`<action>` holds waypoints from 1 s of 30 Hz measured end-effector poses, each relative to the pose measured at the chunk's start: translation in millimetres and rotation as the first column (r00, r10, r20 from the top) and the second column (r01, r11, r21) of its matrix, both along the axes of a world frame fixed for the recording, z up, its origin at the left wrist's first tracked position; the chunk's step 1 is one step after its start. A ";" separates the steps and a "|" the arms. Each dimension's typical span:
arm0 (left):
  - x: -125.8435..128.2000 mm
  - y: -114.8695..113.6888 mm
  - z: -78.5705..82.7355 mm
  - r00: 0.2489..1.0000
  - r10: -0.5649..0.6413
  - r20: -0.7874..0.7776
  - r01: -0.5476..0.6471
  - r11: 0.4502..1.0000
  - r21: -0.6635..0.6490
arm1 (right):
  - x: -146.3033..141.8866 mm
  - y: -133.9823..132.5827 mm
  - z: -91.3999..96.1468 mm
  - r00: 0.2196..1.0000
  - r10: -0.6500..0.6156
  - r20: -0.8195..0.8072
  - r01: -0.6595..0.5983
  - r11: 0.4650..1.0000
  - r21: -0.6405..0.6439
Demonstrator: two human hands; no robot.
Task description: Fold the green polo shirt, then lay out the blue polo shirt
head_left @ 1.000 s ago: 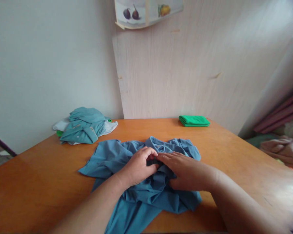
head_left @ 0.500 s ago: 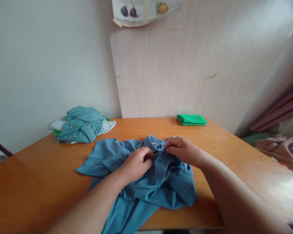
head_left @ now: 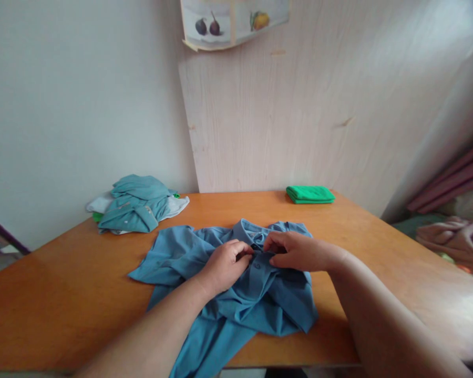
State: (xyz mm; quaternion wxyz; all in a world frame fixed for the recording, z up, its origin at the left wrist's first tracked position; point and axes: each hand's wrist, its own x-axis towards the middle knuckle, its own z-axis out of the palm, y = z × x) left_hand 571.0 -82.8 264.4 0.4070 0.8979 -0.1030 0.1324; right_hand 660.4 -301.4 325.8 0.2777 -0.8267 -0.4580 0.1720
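A blue short-sleeved collared shirt [head_left: 228,320] lies rumpled on the table, its collar toward the wall and its lower part hanging past the front edge. At the buttoned front just below the collar, my left hand [head_left: 230,262] pinches the cloth, thumb and fingers curled together. From the other side, my right hand [head_left: 295,251] holds the same part of the shirt with bent fingers; its fingertips are partly hidden in the folds. A dark button [head_left: 257,265] shows between the two hands.
On the wooden table [head_left: 74,304], a heap of teal and pale clothes [head_left: 136,205] rests at the back left. A folded green cloth [head_left: 310,194] sits at the back right. Behind the table stands a wall panel [head_left: 260,126]; more fabric [head_left: 453,241] lies at the far right.
My right hand has turned and lowered its grip slightly on the shirt front, uncovering the far sleeve. My left hand has shifted slightly right along the front. The view has moved a little.
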 end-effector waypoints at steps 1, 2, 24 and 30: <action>1.3 -0.3 -0.2 1.000 -0.001 0.001 0.001 1.000 0.015 | 1.3 -3.6 1.9 1.000 0.001 0.018 -0.001 1.000 -0.016; 3.0 -0.4 -0.5 1.000 0.001 -0.006 -0.001 1.000 0.025 | 3.2 -7.3 3.3 1.000 0.000 0.032 0.001 1.000 -0.028; 40.5 -30.7 -4.8 0.951 0.159 -0.266 -0.166 0.986 -0.003 | 16.8 -18.5 0.7 0.998 0.007 0.061 -0.005 0.999 -0.035; 35.4 -35.9 0.1 0.941 0.224 -0.254 -0.228 0.974 0.015 | 16.6 -9.8 -0.6 0.923 -0.262 0.280 0.243 0.965 0.104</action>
